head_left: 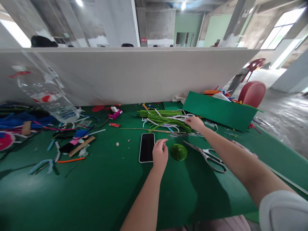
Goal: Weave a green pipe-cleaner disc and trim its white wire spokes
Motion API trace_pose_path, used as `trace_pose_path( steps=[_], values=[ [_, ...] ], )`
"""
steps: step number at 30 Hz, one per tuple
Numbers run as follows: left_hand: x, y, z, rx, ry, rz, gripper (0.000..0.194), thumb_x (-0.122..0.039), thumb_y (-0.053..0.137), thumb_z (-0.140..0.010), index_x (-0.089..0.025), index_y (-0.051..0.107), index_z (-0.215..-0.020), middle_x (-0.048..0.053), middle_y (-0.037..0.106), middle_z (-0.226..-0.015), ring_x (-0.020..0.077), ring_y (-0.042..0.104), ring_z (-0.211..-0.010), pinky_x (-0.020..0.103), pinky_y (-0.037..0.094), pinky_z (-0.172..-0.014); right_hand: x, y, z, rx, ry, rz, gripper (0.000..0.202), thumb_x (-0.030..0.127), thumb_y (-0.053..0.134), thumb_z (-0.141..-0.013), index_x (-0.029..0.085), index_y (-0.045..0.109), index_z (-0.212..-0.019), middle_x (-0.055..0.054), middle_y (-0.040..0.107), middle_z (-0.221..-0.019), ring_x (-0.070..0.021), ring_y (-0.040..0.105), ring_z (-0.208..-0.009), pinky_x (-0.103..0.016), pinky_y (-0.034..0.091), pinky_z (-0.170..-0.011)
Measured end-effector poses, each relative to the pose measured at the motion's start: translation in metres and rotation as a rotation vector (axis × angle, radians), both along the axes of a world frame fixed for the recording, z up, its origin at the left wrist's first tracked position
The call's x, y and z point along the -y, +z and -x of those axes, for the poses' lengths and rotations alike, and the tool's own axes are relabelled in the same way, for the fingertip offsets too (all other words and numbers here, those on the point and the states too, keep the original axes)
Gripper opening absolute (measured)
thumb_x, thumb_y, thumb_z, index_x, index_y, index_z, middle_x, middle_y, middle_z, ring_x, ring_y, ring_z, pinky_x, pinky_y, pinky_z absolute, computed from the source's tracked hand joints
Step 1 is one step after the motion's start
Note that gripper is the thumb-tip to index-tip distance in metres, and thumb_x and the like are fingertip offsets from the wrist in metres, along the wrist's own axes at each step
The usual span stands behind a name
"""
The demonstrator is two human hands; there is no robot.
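A bundle of green pipe cleaners (163, 118), mixed with several white ones, lies at the middle of the table. My right hand (195, 123) is at the bundle's right end, its fingertips closed on a pipe cleaner; which colour it is I cannot make out. My left hand (160, 153) hovers by the right edge of a phone (146, 148), fingers loosely bent, with a gap between thumb and index finger and nothing held. Between my forearms lies a round, dark green piece (178, 152). Right of it, metal scissors (204, 154) rest with blades slightly apart.
A large plastic bottle (51, 96) stands at the left among scraps and pipe cleaners. An orange stick (71, 159) lies nearby. At the back right is a green board (218, 110) beside colourful materials. A pale partition (130, 77) bounds the table's far side.
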State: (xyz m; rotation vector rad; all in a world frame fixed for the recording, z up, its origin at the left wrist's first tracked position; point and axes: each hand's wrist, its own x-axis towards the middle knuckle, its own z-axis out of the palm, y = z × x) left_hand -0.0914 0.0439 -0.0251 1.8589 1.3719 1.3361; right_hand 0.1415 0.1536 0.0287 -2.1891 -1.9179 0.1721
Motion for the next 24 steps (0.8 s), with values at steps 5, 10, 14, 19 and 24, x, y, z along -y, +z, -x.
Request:
trace_pose_path(
  steps=[5, 10, 14, 19, 24],
  values=[
    [-0.001, 0.000, 0.001, 0.013, 0.011, 0.014, 0.028, -0.010, 0.037, -0.082, -0.019, 0.059, -0.097, 0.005, 0.060, -0.097, 0.0150, 0.055, -0.091, 0.029, 0.047, -0.078, 0.009, 0.030, 0.007, 0.112, -0.085, -0.171, 0.030, 0.031, 0.039, -0.085, 0.023, 0.066, -0.095, -0.009, 0.067, -0.092, -0.0218, 0.060, -0.081, -0.027, 0.038, -0.062],
    [0.001, 0.003, 0.001, 0.011, 0.020, 0.019, 0.028, -0.010, 0.038, -0.081, -0.019, 0.059, -0.097, 0.004, 0.061, -0.097, 0.0150, 0.055, -0.092, 0.030, 0.047, -0.079, 0.027, 0.064, 0.008, 0.191, -0.151, -0.440, 0.029, 0.035, 0.041, -0.085, 0.024, 0.066, -0.096, -0.006, 0.069, -0.082, -0.0201, 0.060, -0.073, -0.026, 0.036, -0.058],
    [0.002, 0.004, 0.001, -0.009, 0.028, -0.023, 0.029, -0.009, 0.038, -0.080, -0.019, 0.058, -0.098, 0.005, 0.061, -0.097, 0.0151, 0.056, -0.090, 0.029, 0.049, -0.077, 0.056, 0.078, -0.003, -0.007, -0.165, -0.722, 0.028, 0.038, 0.045, -0.084, 0.022, 0.067, -0.091, -0.003, 0.068, -0.071, -0.0167, 0.060, -0.061, -0.026, 0.038, -0.059],
    [0.004, 0.007, 0.000, -0.078, 0.086, -0.224, 0.031, -0.009, 0.039, -0.080, -0.019, 0.057, -0.104, 0.007, 0.059, -0.099, 0.0159, 0.056, -0.090, 0.030, 0.049, -0.076, 0.100, 0.067, -0.003, -0.328, -0.098, -0.780, 0.026, 0.038, 0.048, -0.081, 0.020, 0.066, -0.087, -0.001, 0.067, -0.067, -0.0132, 0.059, -0.052, -0.024, 0.042, -0.056],
    [0.020, 0.021, -0.004, -0.184, 0.074, -0.596, 0.037, -0.006, 0.041, -0.078, -0.020, 0.055, -0.109, 0.009, 0.059, -0.103, 0.0185, 0.055, -0.099, 0.034, 0.046, -0.084, 0.128, 0.024, 0.034, -0.502, -0.010, -0.476, 0.021, 0.037, 0.053, -0.076, 0.021, 0.066, -0.077, 0.000, 0.065, -0.059, -0.0164, 0.061, -0.055, -0.026, 0.045, -0.057]
  ],
)
